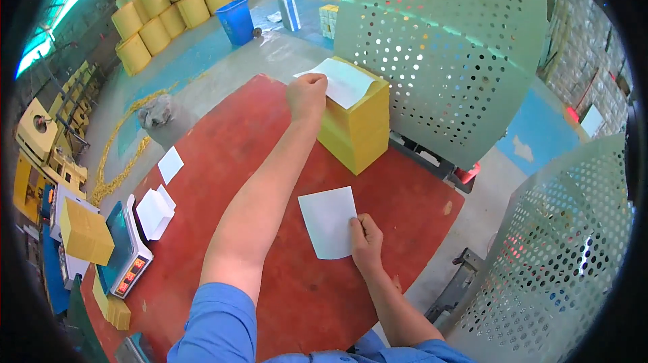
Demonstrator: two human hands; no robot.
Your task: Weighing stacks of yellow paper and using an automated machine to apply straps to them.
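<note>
My left hand (pixel 307 96) reaches far across the red table and pinches the near-left corner of a white paper sheet (pixel 345 81). That sheet lies over the top of a tall yellow block (pixel 364 135), which looks like stacked yellow paper. Closer to me, my right hand (pixel 366 243) grips a second white sheet (pixel 327 222) by its right edge, thumb on top. This second sheet is at or just above the red tabletop; I cannot tell whether it touches.
On the table's left are a digital scale (pixel 131 255), a yellow block (pixel 86 231), a white paper stack (pixel 155 213) and a loose white sheet (pixel 171 164). Perforated green metal guards (pixel 445 52) stand beyond and at right. Yellow rolls (pixel 155 0) and a blue bin (pixel 236 22) stand behind.
</note>
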